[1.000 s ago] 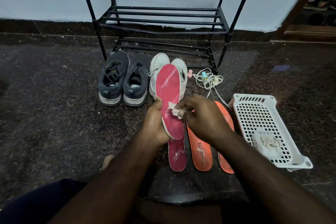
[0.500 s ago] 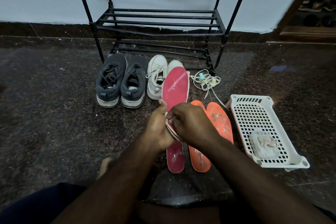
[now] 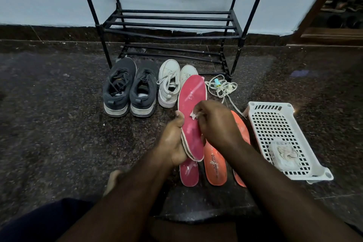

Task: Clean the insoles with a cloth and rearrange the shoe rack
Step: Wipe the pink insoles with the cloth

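- Clearly mid-task, cleaning stage only; landmark = shoe rack [image 3: 172, 23], black, against the wall, visible shelves hold no shoes, so the rearranging looks untouched.
- Left-front of the rack: dark sneakers [image 3: 130, 88], pair on the floor, not yet shelved.
- Just right of those, in front of the rack: white sneakers [image 3: 170, 84], also on the floor, right one partly hidden by the held insole.
- Front of the rack, nearer the person: left hand [image 3: 173, 143] curled around the heel end of the pink insole [image 3: 191, 108], thumb on its left edge, propping it toe-up.
- Right hand [image 3: 216, 124] pinches a small whitish cloth [image 3: 193, 115] against the pink insole's mid face; wiping in progress, I judge; pale smears left on the toe part.
- Below the held one, on the floor: second pink insole [image 3: 189, 173], white specks on it, probably not cleaned.
- Right of that: orange insoles [image 3: 215, 165], two flat on the floor, state unclear.
- Right-front of the rack: loose white laces [image 3: 222, 87] in a heap.
- Far right of the rack: white basket [image 3: 273, 124] with a crumpled rag [image 3: 285, 153] inside.
- Left to do: finish the insoles, refit, shelve shoes.
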`<state>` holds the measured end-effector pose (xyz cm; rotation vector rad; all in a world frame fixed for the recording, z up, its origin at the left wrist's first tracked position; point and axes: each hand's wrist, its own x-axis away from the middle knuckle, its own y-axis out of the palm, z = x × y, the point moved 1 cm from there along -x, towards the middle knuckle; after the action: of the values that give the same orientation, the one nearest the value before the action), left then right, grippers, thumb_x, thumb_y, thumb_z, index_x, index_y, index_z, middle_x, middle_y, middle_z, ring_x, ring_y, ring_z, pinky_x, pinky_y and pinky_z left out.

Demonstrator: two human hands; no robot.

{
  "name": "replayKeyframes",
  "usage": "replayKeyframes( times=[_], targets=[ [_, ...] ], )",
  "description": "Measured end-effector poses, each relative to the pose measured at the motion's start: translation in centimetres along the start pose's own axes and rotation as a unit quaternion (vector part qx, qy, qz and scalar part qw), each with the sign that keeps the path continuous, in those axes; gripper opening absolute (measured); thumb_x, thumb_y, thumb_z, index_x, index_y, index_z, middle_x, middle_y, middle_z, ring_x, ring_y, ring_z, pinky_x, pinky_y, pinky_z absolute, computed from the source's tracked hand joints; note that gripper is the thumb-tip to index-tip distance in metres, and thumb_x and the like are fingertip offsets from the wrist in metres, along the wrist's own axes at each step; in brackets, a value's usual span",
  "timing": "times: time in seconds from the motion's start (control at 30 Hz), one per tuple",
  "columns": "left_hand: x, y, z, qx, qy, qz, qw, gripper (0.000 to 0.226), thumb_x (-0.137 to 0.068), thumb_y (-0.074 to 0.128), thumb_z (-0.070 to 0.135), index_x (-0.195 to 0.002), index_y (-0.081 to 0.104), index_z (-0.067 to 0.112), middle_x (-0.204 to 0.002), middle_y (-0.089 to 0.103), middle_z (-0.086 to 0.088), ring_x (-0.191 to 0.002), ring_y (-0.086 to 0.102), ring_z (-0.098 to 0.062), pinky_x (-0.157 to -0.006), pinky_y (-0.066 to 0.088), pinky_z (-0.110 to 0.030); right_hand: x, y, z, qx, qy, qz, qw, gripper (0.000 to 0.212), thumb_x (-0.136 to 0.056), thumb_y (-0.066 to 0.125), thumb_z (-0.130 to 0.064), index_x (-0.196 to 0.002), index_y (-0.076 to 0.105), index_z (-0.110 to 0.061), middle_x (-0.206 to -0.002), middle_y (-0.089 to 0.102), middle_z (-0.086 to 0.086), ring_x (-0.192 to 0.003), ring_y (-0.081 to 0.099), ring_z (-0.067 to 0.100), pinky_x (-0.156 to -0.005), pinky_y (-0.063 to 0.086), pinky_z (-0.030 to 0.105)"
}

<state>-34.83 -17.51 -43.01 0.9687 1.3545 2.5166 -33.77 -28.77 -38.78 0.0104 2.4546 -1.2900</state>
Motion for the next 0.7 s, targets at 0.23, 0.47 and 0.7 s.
replayKeyframes(
  times=[0.23, 0.47, 0.7],
  targets=[
    [-0.2, -0.2, 0.6, 0.010, -0.002, -0.010, 1.000, 0.060, -0.104, 0.033, 0.050, -0.101, 0.064, 0.000, -0.090, 0.074, -0.020, -0.080, 0.075, -0.029, -0.088, 0.048, -0.043, 0.9, 0.7, -0.9, 0.011, -0.057, -0.038, 0.998, 0.018, -0.077, 0.052, -0.011, -0.086, 0.067, -0.014, -0.082, 0.067, 0.004, -0.081, 0.061, 0.027, -0.073, 0.049, 0.040],
    [-0.2, -1.4, 1.3, -0.006, -0.013, -0.042, 0.999, 0.058, -0.102, 0.038, 0.054, -0.119, 0.069, 0.008, -0.111, 0.067, -0.014, -0.101, 0.063, -0.029, -0.088, 0.053, -0.050, -1.0, -2.1, 0.6, -0.260, 0.125, 0.000, 0.957, 0.036, -0.081, 0.072, -0.006, -0.109, 0.070, -0.030, -0.099, 0.062, -0.004, -0.089, 0.063, 0.009, -0.085, 0.054, 0.027],
    [0.0, -1.5, 1.9, -0.042, 0.005, -0.097, 0.994, 0.051, -0.096, 0.048, 0.049, -0.126, 0.066, 0.012, -0.113, 0.068, -0.015, -0.105, 0.062, -0.031, -0.099, 0.045, -0.056, -1.5, -2.7, 0.9, -0.345, 0.140, -0.015, 0.928, 0.015, -0.086, 0.069, -0.003, -0.091, 0.072, -0.018, -0.095, 0.074, 0.005, -0.091, 0.071, 0.022, -0.083, 0.057, 0.038]
  ],
)
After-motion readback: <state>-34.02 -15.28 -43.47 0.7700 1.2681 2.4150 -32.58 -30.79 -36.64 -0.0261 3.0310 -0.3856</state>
